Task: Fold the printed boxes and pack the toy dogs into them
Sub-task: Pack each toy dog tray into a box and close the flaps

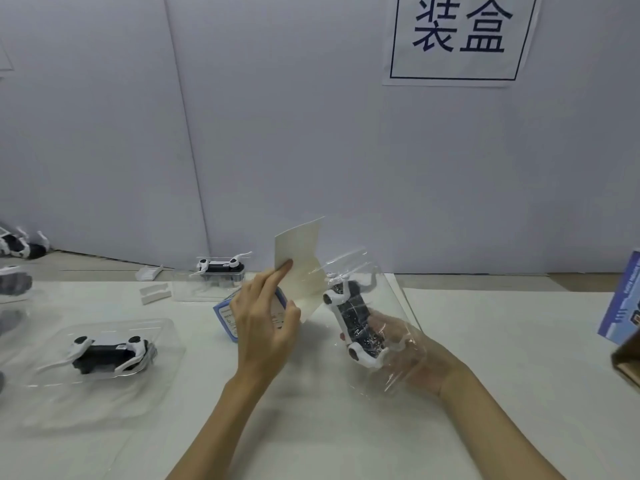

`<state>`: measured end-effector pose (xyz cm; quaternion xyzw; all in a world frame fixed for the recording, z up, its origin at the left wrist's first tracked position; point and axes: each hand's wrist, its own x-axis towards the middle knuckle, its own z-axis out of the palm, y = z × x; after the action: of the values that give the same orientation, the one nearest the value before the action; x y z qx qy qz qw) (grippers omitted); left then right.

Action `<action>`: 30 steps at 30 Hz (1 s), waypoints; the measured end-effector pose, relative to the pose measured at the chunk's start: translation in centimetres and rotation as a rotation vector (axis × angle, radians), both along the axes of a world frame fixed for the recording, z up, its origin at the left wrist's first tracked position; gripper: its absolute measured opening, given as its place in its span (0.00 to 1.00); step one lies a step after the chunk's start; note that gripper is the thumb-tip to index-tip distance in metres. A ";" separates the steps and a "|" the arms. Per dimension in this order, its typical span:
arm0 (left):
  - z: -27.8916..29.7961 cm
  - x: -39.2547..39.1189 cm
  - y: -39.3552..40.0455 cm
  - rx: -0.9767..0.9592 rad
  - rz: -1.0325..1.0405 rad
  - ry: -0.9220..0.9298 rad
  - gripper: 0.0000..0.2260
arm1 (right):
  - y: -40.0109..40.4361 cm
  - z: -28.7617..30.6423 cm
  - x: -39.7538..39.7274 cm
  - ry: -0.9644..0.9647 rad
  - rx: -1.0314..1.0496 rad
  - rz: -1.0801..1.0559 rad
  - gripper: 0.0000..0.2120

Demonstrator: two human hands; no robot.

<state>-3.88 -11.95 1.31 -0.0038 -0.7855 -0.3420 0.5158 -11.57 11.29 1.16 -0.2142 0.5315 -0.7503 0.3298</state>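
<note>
Wall sign (462, 36) reads 装盒; left grip (265, 317) grasps printed box (227, 315), right grip (401, 344) toy dog (356, 323).

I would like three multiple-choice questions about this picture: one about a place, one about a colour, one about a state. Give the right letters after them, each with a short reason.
1. Where does the sign with two large characters hang?
A. wall, upper right
B. wall, lower left
C. flat on the table

2. What colours is the toy dog in the right hand?
A. red and yellow
B. black and white
C. all green

3. What is the left hand doing?
A. lying flat and empty
B. holding a printed box open
C. gripping scissors

Answers:
1 A: the sign is taped high on the right of the wall.
2 B: the toy dog, in clear plastic, held by the right hand.
3 B: the left hand grips the printed box, a finger on its raised flap.
</note>
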 end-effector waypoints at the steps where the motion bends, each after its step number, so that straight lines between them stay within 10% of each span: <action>1: -0.1 0.0 0.0 -0.009 -0.010 -0.008 0.26 | 0.0 0.3 0.0 0.079 0.021 0.084 0.29; 12: -0.9 -0.5 -0.6 -0.240 0.027 0.015 0.28 | -0.5 0.1 -1.6 0.571 0.373 -0.425 0.30; 30: -1.9 -0.8 -0.4 -0.479 -0.047 -0.043 0.28 | -0.8 -1.3 -2.1 0.836 0.486 -0.583 0.32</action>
<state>-4.66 -12.35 -0.64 -0.1369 -0.8545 -0.1579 0.4756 -13.65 10.53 -0.13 -0.2554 0.8116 -0.5178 -0.0896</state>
